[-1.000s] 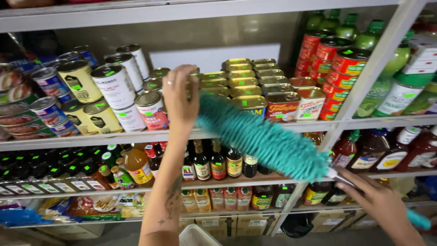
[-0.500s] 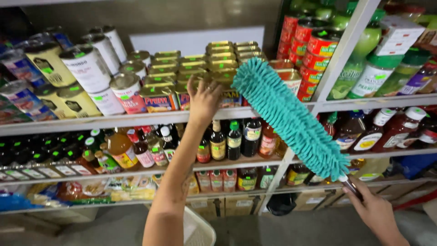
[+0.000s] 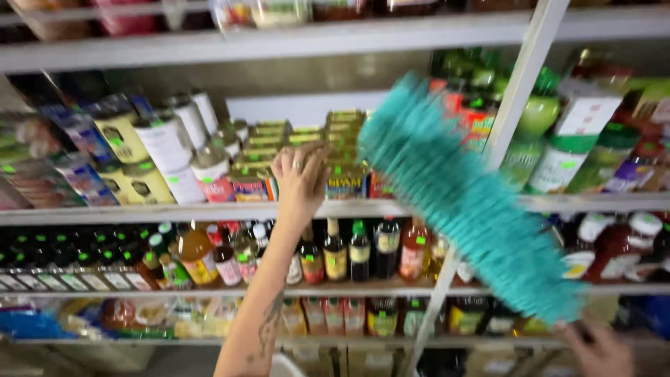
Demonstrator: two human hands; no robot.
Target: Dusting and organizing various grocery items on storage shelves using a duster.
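Left hand: the left hand (image 3: 300,178) is raised to the middle shelf, fingers loosely spread and resting on the front of the stacked flat rectangular gold-lidded tins (image 3: 307,143); it closes on nothing, only touches.
Right hand: the right hand (image 3: 599,349) is low at the bottom right corner, blurred; it is wrapped around the lower end of the duster, the handle itself hidden.
Duster: long fluffy teal microfibre duster (image 3: 464,195), tilted from lower right up to upper left, its tip blurred at the top of the tin stack and just right of the left hand; it crosses in front of the white upright shelf post (image 3: 516,105).
Tins: stacked several high in the centre of the grey metal middle shelf (image 3: 139,211), front row with coloured labels.
Left of tins: large round cans with white and yellow labels (image 3: 164,150), standing close together, some tilted.
Right of post: green-capped jars and bottles (image 3: 551,139) and red-labelled round cans (image 3: 474,115), partly behind the duster.
Shelf below: row of dark glass sauce bottles (image 3: 349,251), upright, with an amber bottle (image 3: 195,255) to their left.
Lowest shelf: small packets and jars, too blurred to tell apart.
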